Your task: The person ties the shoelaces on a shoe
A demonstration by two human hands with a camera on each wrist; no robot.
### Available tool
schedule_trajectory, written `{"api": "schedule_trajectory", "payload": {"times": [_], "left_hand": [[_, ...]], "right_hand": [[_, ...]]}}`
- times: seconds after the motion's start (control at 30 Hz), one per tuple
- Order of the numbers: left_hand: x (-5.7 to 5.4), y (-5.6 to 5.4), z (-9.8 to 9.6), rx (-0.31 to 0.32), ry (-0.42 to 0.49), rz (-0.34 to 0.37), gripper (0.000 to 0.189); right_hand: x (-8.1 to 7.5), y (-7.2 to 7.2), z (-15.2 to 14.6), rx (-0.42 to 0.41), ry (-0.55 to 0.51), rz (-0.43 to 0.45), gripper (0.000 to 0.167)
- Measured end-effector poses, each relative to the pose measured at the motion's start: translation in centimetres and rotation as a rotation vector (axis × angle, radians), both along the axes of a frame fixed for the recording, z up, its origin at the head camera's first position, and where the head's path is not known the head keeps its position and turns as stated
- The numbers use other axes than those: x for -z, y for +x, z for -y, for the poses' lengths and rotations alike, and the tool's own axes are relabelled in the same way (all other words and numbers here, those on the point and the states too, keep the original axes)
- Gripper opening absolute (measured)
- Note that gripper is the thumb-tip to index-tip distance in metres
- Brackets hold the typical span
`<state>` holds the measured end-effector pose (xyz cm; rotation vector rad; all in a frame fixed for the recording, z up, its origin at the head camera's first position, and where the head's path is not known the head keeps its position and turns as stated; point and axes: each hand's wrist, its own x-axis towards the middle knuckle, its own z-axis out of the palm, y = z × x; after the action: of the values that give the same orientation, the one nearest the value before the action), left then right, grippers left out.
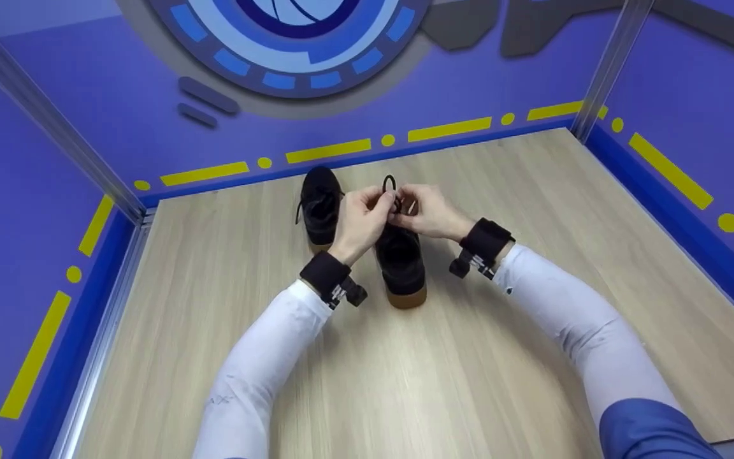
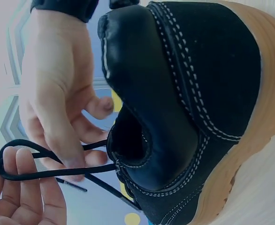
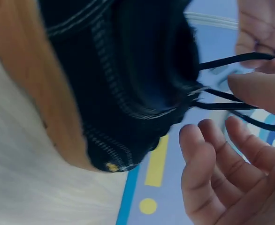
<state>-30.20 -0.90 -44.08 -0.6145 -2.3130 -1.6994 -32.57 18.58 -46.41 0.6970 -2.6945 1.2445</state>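
Note:
A black shoe (image 1: pixel 403 271) with a tan sole and pale stitching stands on the tabletop, its heel toward me. Its black shoelace (image 2: pixel 57 173) is drawn up from the front in several strands. My left hand (image 1: pixel 362 220) pinches the lace, and a loop of it stands above the thumb in the head view. Fingers of that hand (image 2: pixel 22 197) pass through the loop in the left wrist view. On the other side, my right hand (image 1: pixel 434 213) pinches the lace between thumb and forefinger, its other fingers (image 3: pixel 198 164) loosely bent beside the shoe.
A second black shoe (image 1: pixel 321 207) stands to the left, close to the back wall, with its lace hanging at the side. Blue-purple panels (image 1: pixel 316 121) with yellow marks enclose the wooden tabletop (image 1: pixel 367 382) at the back and sides. Both wrists wear black bands.

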Motion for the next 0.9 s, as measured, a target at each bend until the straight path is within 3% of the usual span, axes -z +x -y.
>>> {"api": "schedule_trajectory", "payload": {"times": [0.13, 0.27, 0.53, 0.63, 0.77, 0.9], "left_hand": [[0.0, 0.1, 0.0, 0.023, 0.025, 0.008, 0.027], [0.1, 0.2, 0.1, 0.034, 0.032, 0.019, 0.028], [0.3, 0.1, 0.2, 0.008, 0.009, 0.021, 0.029], [0.4, 0.1, 0.2, -0.001, 0.009, 0.026, 0.027], [0.4, 0.2, 0.1, -0.001, 0.042, 0.057, 0.024], [0.4, 0.2, 0.1, 0.005, 0.081, 0.093, 0.023]], "right_hand": [[0.6, -0.2, 0.3, 0.039, 0.038, -0.039, 0.025], [1.0, -0.3, 0.7, 0.024, 0.002, -0.041, 0.019], [1.1, -0.3, 0.5, 0.035, -0.137, 0.07, 0.025], [1.1, -0.2, 0.1, 0.025, -0.252, 0.16, 0.037], [0.9, -0.1, -0.4, -0.039, -0.514, 0.32, 0.045], [0.5, -0.3, -0.4, -0.027, -0.729, 0.383, 0.036]]}}
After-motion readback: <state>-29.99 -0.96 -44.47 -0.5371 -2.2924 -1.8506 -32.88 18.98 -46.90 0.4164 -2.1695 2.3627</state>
